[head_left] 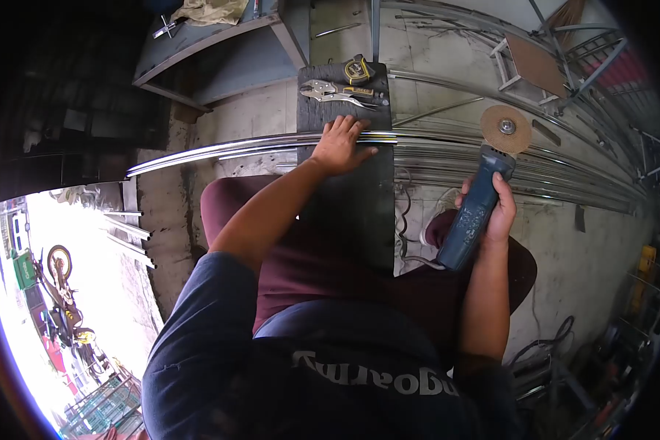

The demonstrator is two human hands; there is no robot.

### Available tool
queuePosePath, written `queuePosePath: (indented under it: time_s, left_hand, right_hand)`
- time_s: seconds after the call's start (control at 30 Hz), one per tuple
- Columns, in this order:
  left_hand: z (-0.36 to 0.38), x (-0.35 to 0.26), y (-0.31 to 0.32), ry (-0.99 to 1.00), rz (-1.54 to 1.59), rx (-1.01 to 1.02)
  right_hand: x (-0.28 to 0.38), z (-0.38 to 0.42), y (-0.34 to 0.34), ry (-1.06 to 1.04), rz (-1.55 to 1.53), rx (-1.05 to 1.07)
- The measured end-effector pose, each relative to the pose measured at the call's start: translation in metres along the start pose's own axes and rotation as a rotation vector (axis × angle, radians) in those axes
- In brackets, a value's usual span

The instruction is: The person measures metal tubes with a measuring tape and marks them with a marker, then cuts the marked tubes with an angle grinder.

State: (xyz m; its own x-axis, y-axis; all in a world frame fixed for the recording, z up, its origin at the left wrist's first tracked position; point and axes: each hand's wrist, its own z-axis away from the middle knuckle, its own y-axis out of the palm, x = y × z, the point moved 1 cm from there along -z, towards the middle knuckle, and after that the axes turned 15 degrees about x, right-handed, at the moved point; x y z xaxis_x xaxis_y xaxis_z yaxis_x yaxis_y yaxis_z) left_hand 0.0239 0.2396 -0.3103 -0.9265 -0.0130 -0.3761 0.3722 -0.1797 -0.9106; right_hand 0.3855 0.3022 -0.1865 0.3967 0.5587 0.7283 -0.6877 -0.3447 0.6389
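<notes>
Several shiny metal tubes [235, 149] lie side by side across a narrow dark bench [348, 213] in front of me. My left hand [337, 147] is over them on the bench, its fingers bent across the tubes and its thumb pointing right. To the right, my right hand [500, 209] is wrapped round the body of a blue angle grinder [466, 220]. Its tan disc [515, 139] points up and away from me, apart from the tubes on the bench. At the bench's far end lie locking pliers [330, 92] and a yellow-and-black tape measure [357, 70].
More long metal tubes [565, 172] lie on the floor at right. A grey metal table [220, 62] stands at far left. A small stool-like frame with a brown board [535, 66] is at far right. A cable [422, 259] runs from the grinder's rear. A motorcycle [64, 301] stands outside.
</notes>
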Motion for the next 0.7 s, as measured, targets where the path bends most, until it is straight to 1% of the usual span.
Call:
queuePosePath:
  time_s: [0.03,0.1,0.17,0.27,0.3,0.4,0.47,0.5,0.6,0.7]
  left_hand:
    - [-0.003,-0.005,0.007,-0.044,0.001,-0.041]
    - [-0.006,-0.011,0.018,-0.117,0.001,-0.143]
    - [-0.009,-0.008,0.022,-0.107,0.017,-0.145]
    - [-0.012,-0.002,0.025,-0.090,0.025,-0.133]
    - [-0.015,0.000,0.023,-0.085,0.017,-0.135]
    - [-0.017,0.002,0.013,-0.056,-0.016,-0.138]
    - [-0.017,0.008,0.017,-0.050,-0.035,-0.095]
    - [-0.017,0.011,0.021,-0.023,-0.036,-0.099]
    - [-0.020,0.018,0.031,0.023,-0.113,-0.077]
    - [-0.018,0.019,0.031,0.057,-0.166,-0.158]
  right_hand:
    - [-0.002,-0.002,-0.005,0.010,0.027,-0.041]
    - [-0.008,-0.004,-0.014,-0.003,0.048,-0.032]
    - [-0.011,-0.006,-0.028,0.013,0.038,0.017]
    - [-0.012,-0.008,-0.015,0.001,-0.008,-0.007]
    - [-0.012,-0.011,-0.015,0.009,0.005,0.026]
    - [-0.021,-0.013,-0.042,0.152,0.046,0.044]
    - [-0.028,-0.016,-0.055,0.193,-0.002,0.063]
    - [-0.030,-0.018,-0.059,0.182,-0.023,0.073]
    - [-0.026,-0.017,-0.037,0.160,-0.001,0.091]
    - [-0.032,-0.021,-0.035,0.201,0.060,0.123]
